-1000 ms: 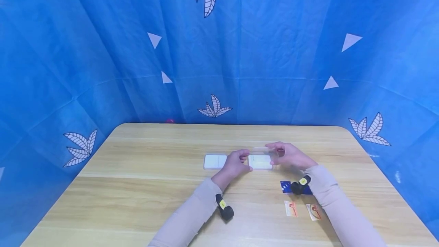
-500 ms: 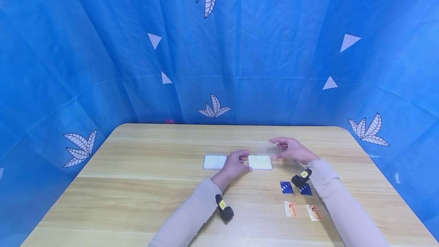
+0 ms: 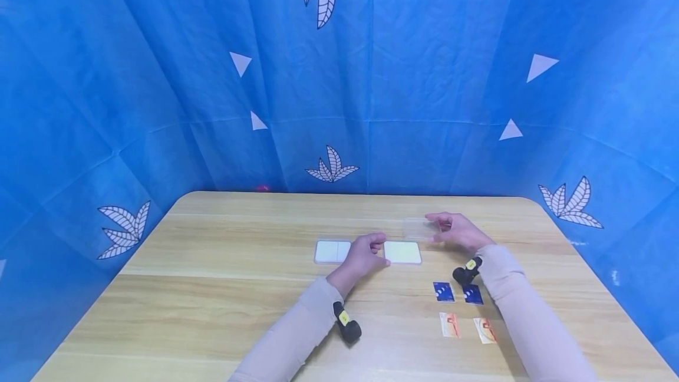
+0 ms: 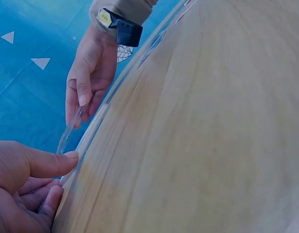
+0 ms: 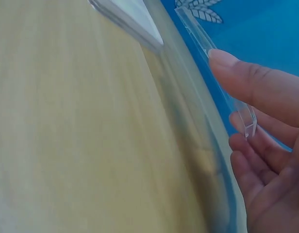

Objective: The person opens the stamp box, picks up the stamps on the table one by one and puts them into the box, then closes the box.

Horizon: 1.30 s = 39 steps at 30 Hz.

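Note:
My left hand [image 3: 365, 254] grips the left end of a flat white rectangular box [image 3: 404, 253] on the table, thumb and fingers at its edges. My right hand [image 3: 457, 233] pinches a clear plastic lid [image 3: 418, 229] between thumb and fingers. In the head view the lid shows behind and to the right of the box; the right wrist view has the lid [image 5: 200, 36] raised and tilted beside the white box [image 5: 132, 19]. A second white box [image 3: 328, 250], crossed by a thin line, lies left of the first, partly covered by my left hand.
Two small blue cards [image 3: 443, 292] lie in front of my right wrist. Nearer still are two orange and white cards [image 3: 450, 325]. The wooden table [image 3: 212, 287] ends at a blue patterned curtain [image 3: 424, 75] behind and at the sides.
My right hand has lifted the clear lid off the right white box and moved it back and to the right. My left hand has stayed at the box.

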Tool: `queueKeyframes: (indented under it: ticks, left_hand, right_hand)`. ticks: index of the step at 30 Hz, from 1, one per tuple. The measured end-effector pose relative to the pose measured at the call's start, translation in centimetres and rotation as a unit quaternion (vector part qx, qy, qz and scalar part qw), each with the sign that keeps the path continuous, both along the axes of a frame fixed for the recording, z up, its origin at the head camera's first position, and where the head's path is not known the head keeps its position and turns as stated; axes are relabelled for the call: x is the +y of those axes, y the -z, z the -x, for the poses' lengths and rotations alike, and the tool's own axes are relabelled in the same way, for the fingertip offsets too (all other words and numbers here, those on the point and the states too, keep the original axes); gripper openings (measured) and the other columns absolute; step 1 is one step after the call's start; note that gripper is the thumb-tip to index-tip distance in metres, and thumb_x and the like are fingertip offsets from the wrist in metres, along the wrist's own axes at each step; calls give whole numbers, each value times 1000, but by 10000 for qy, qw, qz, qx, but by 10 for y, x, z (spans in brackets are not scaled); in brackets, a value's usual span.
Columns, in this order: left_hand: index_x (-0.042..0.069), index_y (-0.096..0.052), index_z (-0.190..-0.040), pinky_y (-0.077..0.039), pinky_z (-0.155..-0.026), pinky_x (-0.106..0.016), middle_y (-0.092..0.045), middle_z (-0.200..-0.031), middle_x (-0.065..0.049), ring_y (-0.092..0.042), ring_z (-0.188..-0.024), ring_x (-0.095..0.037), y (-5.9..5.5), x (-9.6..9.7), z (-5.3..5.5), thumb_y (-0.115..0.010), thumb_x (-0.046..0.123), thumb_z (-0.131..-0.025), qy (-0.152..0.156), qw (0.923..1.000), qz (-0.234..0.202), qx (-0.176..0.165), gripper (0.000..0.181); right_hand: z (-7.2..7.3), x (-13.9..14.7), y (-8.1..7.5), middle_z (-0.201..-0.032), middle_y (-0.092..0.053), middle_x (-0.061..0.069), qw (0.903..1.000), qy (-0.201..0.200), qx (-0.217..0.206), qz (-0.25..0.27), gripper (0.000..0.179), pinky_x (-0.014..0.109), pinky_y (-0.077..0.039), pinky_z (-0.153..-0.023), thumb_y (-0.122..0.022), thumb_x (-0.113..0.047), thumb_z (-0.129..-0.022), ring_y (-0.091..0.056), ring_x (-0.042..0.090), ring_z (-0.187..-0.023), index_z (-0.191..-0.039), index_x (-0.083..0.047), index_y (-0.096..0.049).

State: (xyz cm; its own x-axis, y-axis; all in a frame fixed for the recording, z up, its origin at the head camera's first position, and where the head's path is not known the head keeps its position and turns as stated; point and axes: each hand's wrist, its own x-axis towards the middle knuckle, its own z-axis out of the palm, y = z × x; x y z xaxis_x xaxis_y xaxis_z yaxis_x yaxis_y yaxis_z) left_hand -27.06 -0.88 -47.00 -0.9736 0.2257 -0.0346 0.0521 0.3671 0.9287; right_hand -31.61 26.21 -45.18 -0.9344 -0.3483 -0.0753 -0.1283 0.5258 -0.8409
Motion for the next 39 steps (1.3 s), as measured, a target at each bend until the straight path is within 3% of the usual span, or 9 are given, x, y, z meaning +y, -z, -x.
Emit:
queueKeyframes:
  ticks: [6,17,39]
  left_hand:
    - [3,-57,-126,-49,-94,-28,-61,-123,-4,-55,-105,-19,0,0,-1,-78,-3,-69,1,10000,-21,22,61]
    - [4,-58,-126,-49,-93,-27,-62,-122,-3,-56,-105,-18,2,1,2,-78,-2,-68,14,10000,-12,69,62]
    - [4,-57,-127,-49,-94,-28,-61,-123,-4,-56,-106,-19,1,0,1,-78,-2,-68,-42,10000,79,26,62]
  right_hand:
    - [2,3,2,-148,-32,23,9997,126,-79,194,73,54,-18,-113,-75,-19,-78,-24,42,-137,-140,0,-40]
    - [1,7,-1,-147,-30,25,9990,344,-12,280,71,55,-14,-114,-73,-14,-79,-20,43,-138,-139,4,-39]
    - [5,6,6,-148,-28,24,9995,273,47,-173,72,54,-16,-114,-72,-19,-81,-19,42,-139,-140,4,-37]
